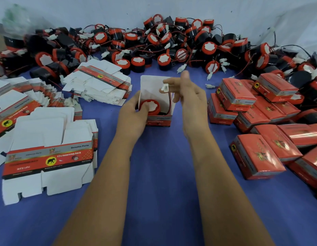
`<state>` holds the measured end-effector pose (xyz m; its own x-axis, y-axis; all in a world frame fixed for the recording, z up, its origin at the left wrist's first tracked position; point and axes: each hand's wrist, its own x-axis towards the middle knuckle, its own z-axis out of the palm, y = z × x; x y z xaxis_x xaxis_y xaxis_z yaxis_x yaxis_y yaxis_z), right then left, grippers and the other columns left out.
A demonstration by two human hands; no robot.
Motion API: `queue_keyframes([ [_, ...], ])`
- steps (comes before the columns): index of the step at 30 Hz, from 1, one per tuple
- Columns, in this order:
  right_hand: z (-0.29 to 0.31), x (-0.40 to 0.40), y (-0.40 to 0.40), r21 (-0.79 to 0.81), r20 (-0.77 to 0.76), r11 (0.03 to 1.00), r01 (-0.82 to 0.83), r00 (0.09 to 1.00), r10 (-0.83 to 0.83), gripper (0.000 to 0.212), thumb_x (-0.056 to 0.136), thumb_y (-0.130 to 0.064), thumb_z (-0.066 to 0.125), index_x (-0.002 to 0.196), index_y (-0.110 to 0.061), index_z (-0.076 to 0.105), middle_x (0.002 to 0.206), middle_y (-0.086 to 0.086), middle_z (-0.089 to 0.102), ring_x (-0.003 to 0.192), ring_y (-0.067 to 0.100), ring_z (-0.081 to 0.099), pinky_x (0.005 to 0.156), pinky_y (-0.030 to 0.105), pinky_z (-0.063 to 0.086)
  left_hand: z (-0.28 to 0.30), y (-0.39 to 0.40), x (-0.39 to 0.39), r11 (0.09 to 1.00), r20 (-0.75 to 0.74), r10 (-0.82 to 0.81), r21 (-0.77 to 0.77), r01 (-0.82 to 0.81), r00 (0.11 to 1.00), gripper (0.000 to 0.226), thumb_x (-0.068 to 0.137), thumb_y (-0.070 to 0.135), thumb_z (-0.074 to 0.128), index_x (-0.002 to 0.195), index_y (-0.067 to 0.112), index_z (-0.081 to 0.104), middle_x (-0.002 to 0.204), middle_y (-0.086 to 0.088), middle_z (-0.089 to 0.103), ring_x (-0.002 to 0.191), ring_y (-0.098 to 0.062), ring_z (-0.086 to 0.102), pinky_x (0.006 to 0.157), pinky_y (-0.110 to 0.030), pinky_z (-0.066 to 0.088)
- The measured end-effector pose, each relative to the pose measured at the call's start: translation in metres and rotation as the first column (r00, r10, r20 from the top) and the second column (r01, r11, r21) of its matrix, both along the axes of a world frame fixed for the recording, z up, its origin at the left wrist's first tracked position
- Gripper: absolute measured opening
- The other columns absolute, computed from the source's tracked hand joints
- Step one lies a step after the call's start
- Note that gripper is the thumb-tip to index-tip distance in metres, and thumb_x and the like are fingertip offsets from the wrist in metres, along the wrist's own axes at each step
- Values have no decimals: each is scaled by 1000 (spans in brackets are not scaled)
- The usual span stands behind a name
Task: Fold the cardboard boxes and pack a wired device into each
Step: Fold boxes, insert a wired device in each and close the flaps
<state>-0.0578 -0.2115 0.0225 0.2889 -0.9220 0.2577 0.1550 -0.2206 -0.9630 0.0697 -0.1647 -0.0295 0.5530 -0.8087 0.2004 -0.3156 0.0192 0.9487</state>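
A blue cloth-covered worktop [163, 174] fills the view and meets a pale, plain wall [100, 9] along its far edge. Against that far edge lies a long heap of round black devices with red caps, white centres and thin red-and-black wires [154, 43]. Along the right edge is a pile of closed glossy red cardboard boxes [257, 125]. Toward the left edge lie stacks of flat, unfolded white cardboard boxes with a red-and-grey printed band [47, 150]; the nearest reads "Genuine Parts" and "12v reversing horn", with a black elephant in a yellow disc. In the middle of the worktop stands an open white-lined red cardboard box [158, 118], its lid flap upright. The left hand [134, 114] grips the box at its left side, with fingers curled onto the red-capped black wired device [150, 106] sitting inside. The right hand [189, 96] pinches the small white plastic connector [165, 87] on that device's wire above the box.
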Motion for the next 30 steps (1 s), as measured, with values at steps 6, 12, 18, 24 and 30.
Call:
queue_keyframes([
  [6, -18, 7, 0, -360, -432, 927, 104, 863, -264, 10, 86, -21, 71, 91, -30, 71, 90, -10, 66, 100, 15, 48, 86, 11, 35, 1, 2, -2, 999, 2, -36, -21, 36, 999, 30, 100, 14, 53, 126, 19, 65, 110, 5, 71, 97, -3, 65, 72, -8, 48],
  [12, -23, 1, -3, -496, -393, 848, 188, 822, -412, 32, 87, -21, 71, 117, -26, 61, 91, -11, 70, 114, 15, 44, 89, 1, 9, 0, 2, -1, 999, 10, -31, -21, 32, 999, 32, 99, 15, 52, 127, 21, 65, 112, 5, 70, 102, -8, 65, 79, -14, 52],
  [18, -34, -2, -4, -739, -501, 674, 15, 657, -564, 11, 82, -19, 74, 90, -13, 76, 96, 3, 60, 102, 26, 47, 89, 30, 31, 0, 4, -2, 1000, 1, -26, -16, 26, 1000, 34, 99, 16, 52, 131, 23, 62, 115, 7, 68, 103, -5, 64, 79, -13, 52],
  [24, -35, -3, -5, -636, -533, 770, -52, 751, -390, 12, 83, 0, 64, 86, -4, 76, 113, 8, 55, 107, 22, 49, 82, 14, 36, -1, 3, -2, 1000, 10, -28, -12, 28, 1000, 35, 98, 15, 52, 130, 25, 63, 113, 10, 69, 102, -4, 63, 78, -11, 51],
  [30, -34, 0, 11, -310, -394, 948, -78, 917, -53, 33, 92, -21, 46, 119, -25, 63, 108, -7, 68, 102, 15, 60, 89, 36, 51, 3, 7, -7, 995, -117, -89, -62, 83, 989, 28, 97, 36, 45, 108, 39, 70, 98, 19, 72, 92, 4, 66, 73, -14, 51],
])
